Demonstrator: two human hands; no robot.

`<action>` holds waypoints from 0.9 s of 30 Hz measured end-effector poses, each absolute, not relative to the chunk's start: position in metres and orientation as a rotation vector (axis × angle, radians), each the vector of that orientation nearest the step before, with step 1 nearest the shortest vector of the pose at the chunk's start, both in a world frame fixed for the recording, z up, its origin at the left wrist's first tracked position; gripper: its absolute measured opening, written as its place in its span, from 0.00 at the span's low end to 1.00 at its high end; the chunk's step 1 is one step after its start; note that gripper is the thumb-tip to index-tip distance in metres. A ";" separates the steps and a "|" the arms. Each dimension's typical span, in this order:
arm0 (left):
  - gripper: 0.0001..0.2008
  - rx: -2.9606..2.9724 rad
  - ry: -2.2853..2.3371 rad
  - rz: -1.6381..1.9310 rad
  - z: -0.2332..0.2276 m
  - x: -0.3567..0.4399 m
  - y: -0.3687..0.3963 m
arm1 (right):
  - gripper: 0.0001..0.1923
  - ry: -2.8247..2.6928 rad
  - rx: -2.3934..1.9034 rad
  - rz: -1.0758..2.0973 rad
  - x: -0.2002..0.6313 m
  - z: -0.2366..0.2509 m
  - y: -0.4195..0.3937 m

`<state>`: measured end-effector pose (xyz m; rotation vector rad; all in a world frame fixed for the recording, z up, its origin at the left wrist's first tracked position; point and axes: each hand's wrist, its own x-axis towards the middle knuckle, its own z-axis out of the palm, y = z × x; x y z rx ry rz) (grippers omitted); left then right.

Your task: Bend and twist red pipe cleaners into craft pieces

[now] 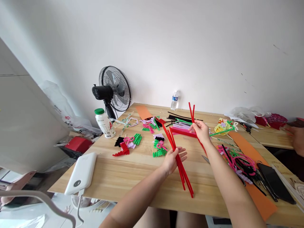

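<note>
— Where the fan [115, 89] stands at the tabletop [133, 177] corner, what containers are there?

— A white jar [104, 123] with a green lid, shut, contents hidden. By the wall, a clear bottle [174, 100], capped; I cannot tell how full.

— And the red stems?

— The left hand [173, 159] clenches a bundle [178, 155] near its middle; the bundle slants from the far pile down toward the near edge. The right hand [201, 130] pinches a folded stem [192, 111] whose two ends stick up above the fingers.

— Are the two apart?

— The hands are near each other, not touching. Curled pieces [129, 144] lie left of them, a power bank [81, 173] farther left.
</note>
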<state>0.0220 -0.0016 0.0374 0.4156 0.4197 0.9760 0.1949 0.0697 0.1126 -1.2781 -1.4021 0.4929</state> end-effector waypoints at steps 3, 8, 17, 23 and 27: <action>0.09 0.429 0.397 0.966 0.038 0.021 -0.002 | 0.14 -1.202 -1.120 1.016 0.166 0.099 0.036; 0.08 0.483 0.487 0.860 0.035 0.023 -0.003 | 0.14 -1.084 -1.262 1.068 0.131 0.059 -0.006; 0.11 0.702 0.350 0.743 0.037 0.018 -0.006 | 0.17 -1.057 -1.186 1.103 0.149 0.053 -0.018; 0.14 0.675 0.299 0.605 0.037 0.017 -0.013 | 0.21 -1.164 -1.075 1.115 0.151 0.044 -0.023; 0.20 0.642 0.414 0.643 0.040 0.018 -0.016 | 0.17 -1.284 -1.142 1.085 0.149 0.032 -0.020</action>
